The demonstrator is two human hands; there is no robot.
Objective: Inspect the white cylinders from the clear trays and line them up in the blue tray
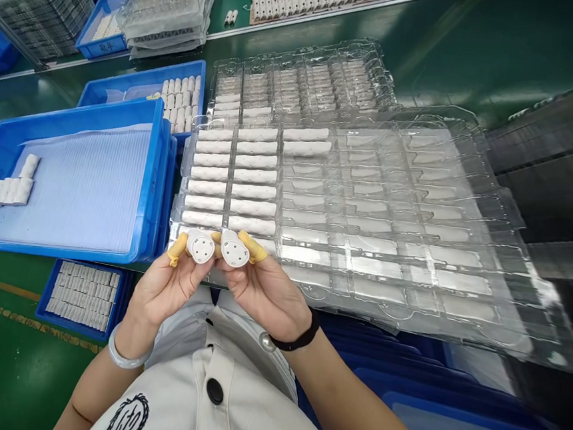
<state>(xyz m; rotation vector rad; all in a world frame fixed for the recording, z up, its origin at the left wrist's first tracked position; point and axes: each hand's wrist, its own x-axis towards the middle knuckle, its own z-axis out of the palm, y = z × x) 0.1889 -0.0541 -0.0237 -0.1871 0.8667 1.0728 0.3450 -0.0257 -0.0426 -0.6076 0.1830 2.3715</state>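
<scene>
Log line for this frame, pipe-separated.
left hand: holds white piece | right hand: holds second white piece | clear tray: partly filled | blue bin: left of tray, white cylinders inside

The left hand is holding one white piece, and the right hand is holding a second white piece. Both are showing little holes. Yellow finger covers are sitting on both hands. Farther off, white tubes are lying in a clear tray. On the left, a blue bin is holding small white parts.
</scene>
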